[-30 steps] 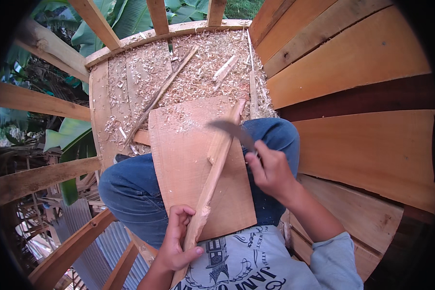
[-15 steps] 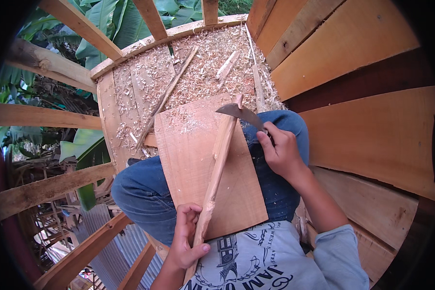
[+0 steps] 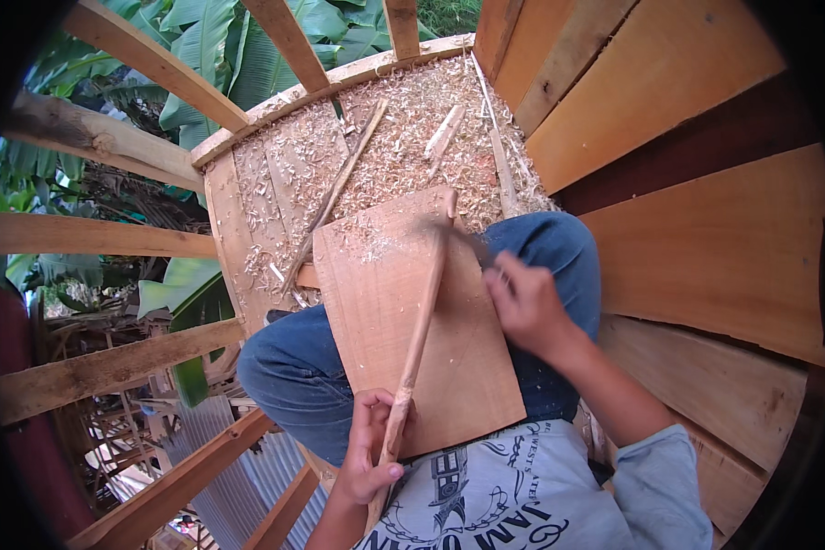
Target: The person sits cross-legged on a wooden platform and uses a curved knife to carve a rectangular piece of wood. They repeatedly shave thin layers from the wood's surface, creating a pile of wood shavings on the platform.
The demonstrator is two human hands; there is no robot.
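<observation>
My left hand [image 3: 367,454] is closed round the lower end of a long, peeled wooden stick [image 3: 421,339], which slants up and away from me. Beneath it a flat, pale wooden board [image 3: 362,321] lies across my lap, with shavings on its far part. In my closed right hand [image 3: 533,310] is a short curved knife [image 3: 470,242], blurred by motion. Its blade crosses the stick near the far end; whether it is cutting in, I cannot tell. The knife's handle is mostly hidden by my fingers.
Curly wood shavings [image 3: 394,147] cover the plank floor ahead, where a thin stick [image 3: 344,183] and a short wood piece [image 3: 445,133] lie. Wooden railing slats [image 3: 101,241] stand at the left, with banana leaves beyond. A plank wall [image 3: 706,257] rises close on my right.
The knife blade, sharp before, is now smeared by motion near the stick's far end, slightly lower down. My left hand keeps its grip. The whole view has shifted a little.
</observation>
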